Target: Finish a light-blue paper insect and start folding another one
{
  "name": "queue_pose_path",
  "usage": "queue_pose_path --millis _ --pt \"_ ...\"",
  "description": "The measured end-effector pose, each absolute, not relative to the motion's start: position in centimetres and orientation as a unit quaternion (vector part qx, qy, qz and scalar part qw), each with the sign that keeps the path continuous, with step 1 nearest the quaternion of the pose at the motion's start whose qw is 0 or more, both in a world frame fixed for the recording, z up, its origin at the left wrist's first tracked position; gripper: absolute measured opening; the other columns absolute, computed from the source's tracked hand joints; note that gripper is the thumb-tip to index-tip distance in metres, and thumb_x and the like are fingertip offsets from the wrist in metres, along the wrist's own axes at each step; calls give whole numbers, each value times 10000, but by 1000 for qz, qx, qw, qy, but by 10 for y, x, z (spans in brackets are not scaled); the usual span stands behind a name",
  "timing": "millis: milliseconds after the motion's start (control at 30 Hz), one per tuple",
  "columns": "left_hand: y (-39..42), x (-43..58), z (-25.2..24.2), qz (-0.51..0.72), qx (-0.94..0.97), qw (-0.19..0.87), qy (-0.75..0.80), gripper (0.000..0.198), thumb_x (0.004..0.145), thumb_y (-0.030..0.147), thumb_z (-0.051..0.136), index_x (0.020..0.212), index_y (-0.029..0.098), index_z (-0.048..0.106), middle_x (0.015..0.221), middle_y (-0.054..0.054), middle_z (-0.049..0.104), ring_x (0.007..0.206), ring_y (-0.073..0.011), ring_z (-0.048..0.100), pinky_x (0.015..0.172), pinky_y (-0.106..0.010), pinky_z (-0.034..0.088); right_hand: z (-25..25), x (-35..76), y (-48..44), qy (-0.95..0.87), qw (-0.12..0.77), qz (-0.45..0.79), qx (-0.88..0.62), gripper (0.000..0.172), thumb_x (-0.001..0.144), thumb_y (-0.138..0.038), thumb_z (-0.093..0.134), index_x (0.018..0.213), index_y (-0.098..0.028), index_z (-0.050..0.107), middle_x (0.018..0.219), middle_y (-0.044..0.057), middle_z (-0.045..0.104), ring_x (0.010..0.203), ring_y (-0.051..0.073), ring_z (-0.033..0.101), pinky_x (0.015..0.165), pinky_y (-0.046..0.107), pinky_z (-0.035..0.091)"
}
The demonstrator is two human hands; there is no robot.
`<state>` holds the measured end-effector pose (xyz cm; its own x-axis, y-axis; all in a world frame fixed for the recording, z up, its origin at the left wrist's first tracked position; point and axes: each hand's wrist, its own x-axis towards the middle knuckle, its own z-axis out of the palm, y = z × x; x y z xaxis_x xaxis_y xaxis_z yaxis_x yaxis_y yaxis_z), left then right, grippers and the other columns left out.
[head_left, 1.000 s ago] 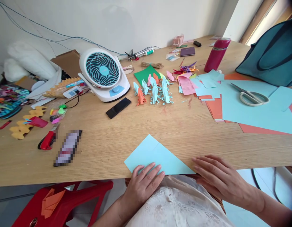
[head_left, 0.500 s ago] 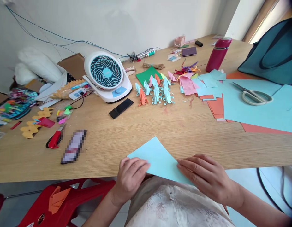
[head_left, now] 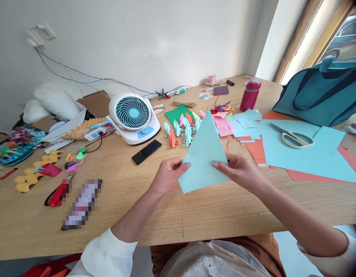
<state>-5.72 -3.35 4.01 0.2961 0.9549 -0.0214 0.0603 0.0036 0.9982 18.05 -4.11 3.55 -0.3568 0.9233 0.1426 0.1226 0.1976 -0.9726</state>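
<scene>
A light-blue sheet of paper [head_left: 206, 154], roughly triangular with its point up, is held above the table between both hands. My left hand [head_left: 170, 171] pinches its left edge, thumb in front and fingers behind. The right edge is gripped the same way by my right hand [head_left: 235, 167]. Beyond the paper stand several small folded paper figures [head_left: 187, 134], mostly light blue, and an orange one [head_left: 172, 139]. The raised sheet hides part of this group.
A white fan [head_left: 134, 117] and a black phone [head_left: 146, 152] are left of the paper. On the right lie large blue sheets [head_left: 284, 157] with scissors [head_left: 294, 138] on top, near a teal bag [head_left: 316, 96] and a magenta bottle [head_left: 251, 96]. Red-handled scissors [head_left: 58, 194] lie at left.
Both hands have lifted the blue paper from the table's front edge and brought it upright, point up. The view has tilted upward, showing more wall and the window.
</scene>
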Motion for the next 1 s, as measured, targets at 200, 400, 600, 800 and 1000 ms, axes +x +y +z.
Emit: queue_pose_path --millis 200,400,600,800,1000 --pt "-9 -62 1 396 606 524 449 335 752 466 738 826 141 712 737 -9 675 664 -124 579 663 -243 460 4 180 -7 -532 405 581 -465 447 750 -609 702 877 -182 669 835 62 722 742 233 661 623 322 513" --pt "-4 -76 -24 387 634 471 476 281 809 399 679 689 146 653 606 34 546 590 -93 453 596 -218 367 -12 183 -2 -536 419 542 -493 437 756 -603 700 821 -171 690 774 44 691 667 183 612 562 279 456" --pt "-8 -80 -21 361 707 367 485 282 890 374 576 707 160 594 631 39 506 599 -100 420 589 -229 331 -10 175 -6 -535 436 537 -485 433 748 -602 706 802 -172 702 720 33 676 627 176 596 537 277 452" --pt "-10 -81 -22 324 776 247 482 289 949 360 492 724 183 529 644 32 550 623 -116 497 627 -241 360 -12 172 -6 -545 462 501 -489 465 724 -635 704 782 -173 702 713 42 682 612 185 602 509 278 454" --pt "-14 -81 -21 313 805 208 458 298 972 355 450 723 197 497 659 25 548 621 -121 497 624 -249 353 -13 172 -6 -547 471 479 -499 453 742 -625 694 737 -172 682 652 20 643 566 162 561 501 277 438"
